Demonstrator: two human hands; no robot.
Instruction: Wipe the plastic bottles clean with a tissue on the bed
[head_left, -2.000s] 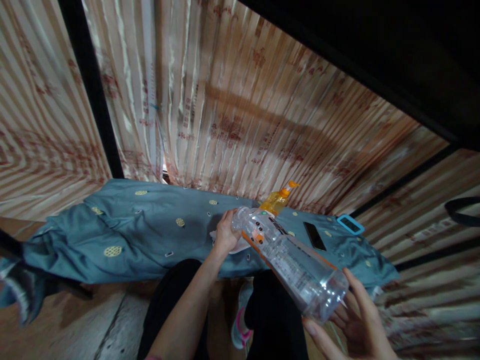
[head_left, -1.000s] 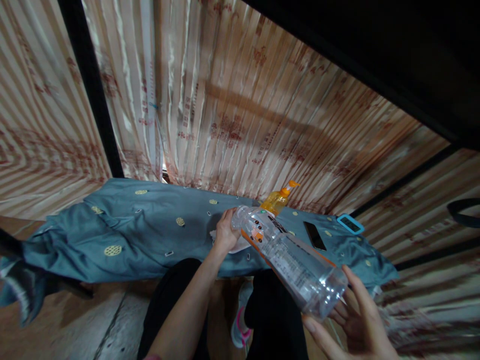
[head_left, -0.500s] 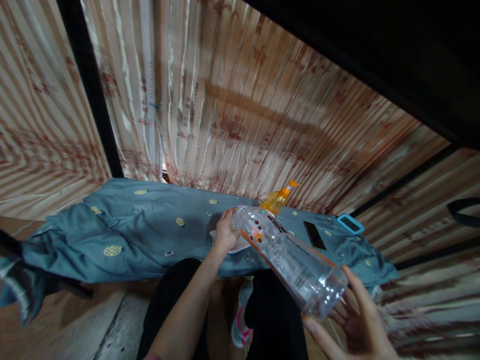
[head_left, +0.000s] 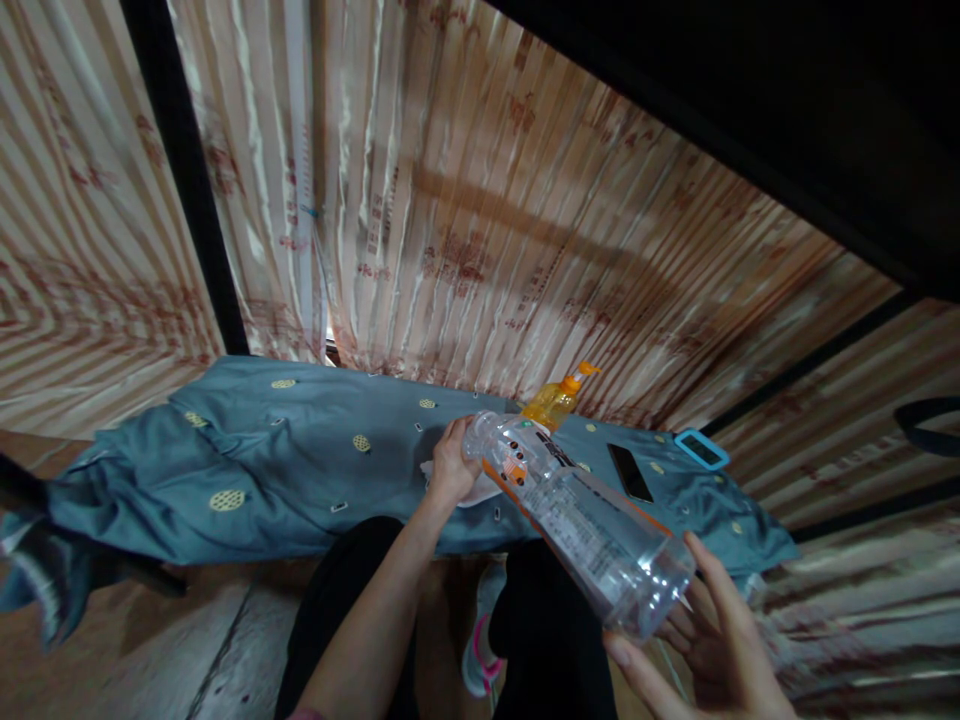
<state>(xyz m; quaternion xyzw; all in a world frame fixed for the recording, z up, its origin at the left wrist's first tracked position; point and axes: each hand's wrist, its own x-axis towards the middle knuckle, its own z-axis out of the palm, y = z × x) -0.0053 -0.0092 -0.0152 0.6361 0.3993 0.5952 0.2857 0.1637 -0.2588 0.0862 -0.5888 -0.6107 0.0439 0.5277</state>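
A large clear plastic bottle (head_left: pixel 592 530) with an orange and white printed label lies slanted across the view, held in the air above my lap. My left hand (head_left: pixel 452 465) is closed at its neck end on the upper left. At the lower right, my right hand (head_left: pixel 712 640) grips the bottle's base, thumb on one side and fingers on the other. Part of a white thing (head_left: pixel 480 490) shows beneath my left hand; its kind is hard to make out. Just behind the bottle stands a yellow pump bottle (head_left: pixel 553 402) with an orange pump top.
A blue-green cloth (head_left: pixel 300 430) with pineapple prints covers the low surface before me. A black phone (head_left: pixel 630 472) and a blue-framed device (head_left: pixel 702 449) lie on it at the right. Striped plastic sheeting (head_left: pixel 465 200) hangs behind, with dark metal bars (head_left: pixel 184 180).
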